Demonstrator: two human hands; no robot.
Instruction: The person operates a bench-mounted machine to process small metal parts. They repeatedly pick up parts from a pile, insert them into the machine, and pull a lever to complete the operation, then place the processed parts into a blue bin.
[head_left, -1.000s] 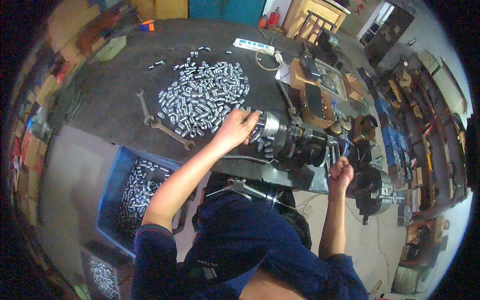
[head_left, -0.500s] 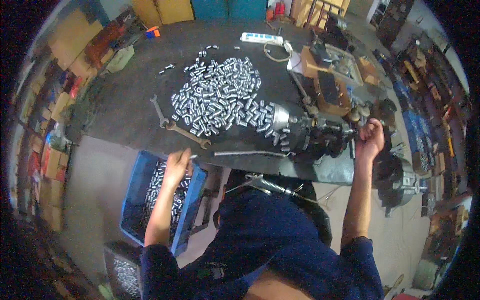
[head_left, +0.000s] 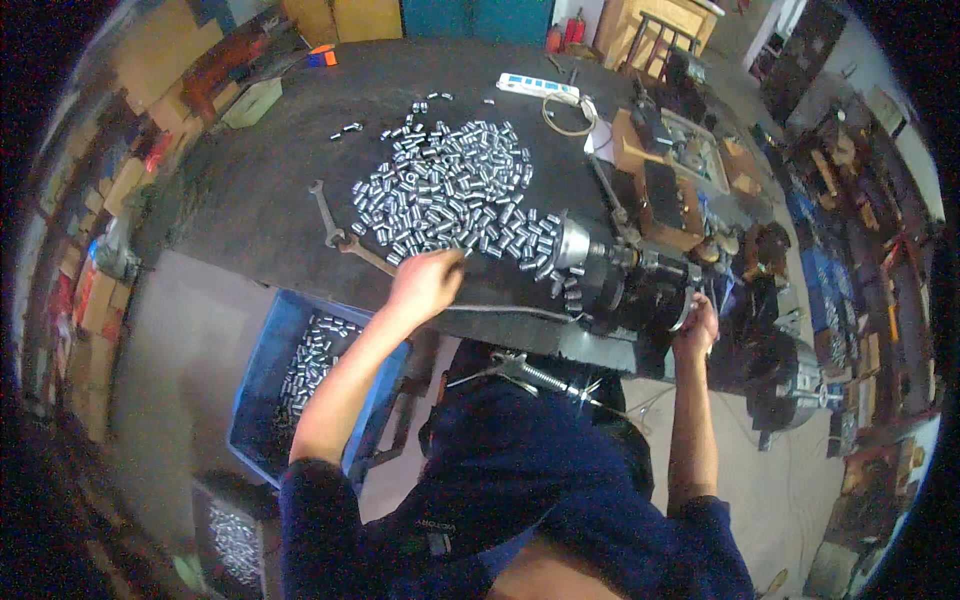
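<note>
Head view — left hand [head_left: 425, 283] at shiny metal cylinders [head_left: 450, 195] — dark worktop [head_left: 250, 190].

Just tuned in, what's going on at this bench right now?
A person stands at a dark workbench. Their left hand reaches to the near edge of a heap of small shiny metal cylinders, beside two wrenches. Their right hand rests on the small lathe-like machine. A blue crate holding more cylinders sits below the bench.
</note>
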